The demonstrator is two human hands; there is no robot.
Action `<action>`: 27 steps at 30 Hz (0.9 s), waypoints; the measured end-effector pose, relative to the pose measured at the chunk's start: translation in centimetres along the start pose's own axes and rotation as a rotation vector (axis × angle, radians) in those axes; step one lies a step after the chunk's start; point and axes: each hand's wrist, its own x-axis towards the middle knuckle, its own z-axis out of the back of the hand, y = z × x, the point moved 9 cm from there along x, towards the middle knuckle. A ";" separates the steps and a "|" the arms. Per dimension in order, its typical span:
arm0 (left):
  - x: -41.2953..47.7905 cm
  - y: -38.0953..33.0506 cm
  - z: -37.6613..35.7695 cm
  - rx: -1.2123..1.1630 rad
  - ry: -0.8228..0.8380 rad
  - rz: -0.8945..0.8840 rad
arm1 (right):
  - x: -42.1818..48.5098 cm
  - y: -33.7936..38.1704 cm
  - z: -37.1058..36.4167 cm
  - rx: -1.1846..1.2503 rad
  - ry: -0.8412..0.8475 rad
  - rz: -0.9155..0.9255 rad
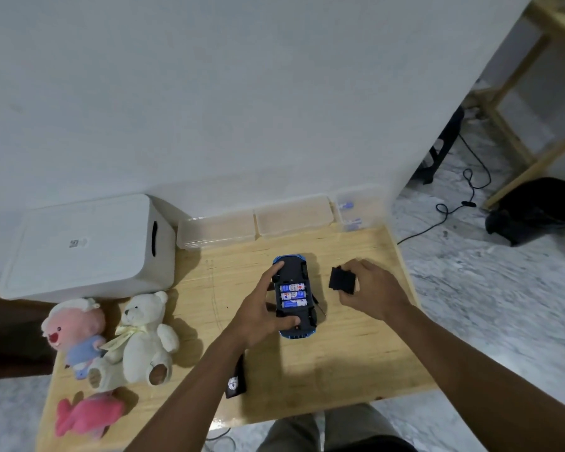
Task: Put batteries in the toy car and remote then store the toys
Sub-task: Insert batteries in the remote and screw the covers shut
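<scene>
1. White plastic forms the lidded storage bin at the far left of the wooden tabletop, set against the wall.
2. Just in front of the bin lie three soft toys: a pink-faced plush in blue, a cream teddy bear touching it, and a pink plush nearer the front edge.
3. Along the wall, right of the bin, stand two clear lidded containers side by side.
4. A black remote lies on the tabletop, partly hidden under the left forearm.
5. The left hand is spread wide over the blue toy car, fingers at the far end and thumb at the near end, gripping it.
6. The car lies upside down on the tabletop near the middle, its black underside up and its compartment uncovered, showing three blue-and-white batteries lying side by side.
7. The right hand is just beside the car, fingers curled round a black battery cover, held clear of the car.
8. A small clear box with blue-marked batteries inside stands at the far right corner by the wall.
</scene>
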 end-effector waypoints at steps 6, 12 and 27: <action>-0.5 -0.9 0.4 -0.014 -0.013 -0.037 | -0.6 6.3 3.2 0.257 -0.050 0.196; -1.4 -1.8 0.6 -0.024 -0.025 -0.062 | -0.8 12.0 2.8 0.074 -0.019 0.382; -3.2 -0.8 1.9 -0.048 -0.068 -0.033 | -1.6 13.4 1.1 0.241 0.087 0.335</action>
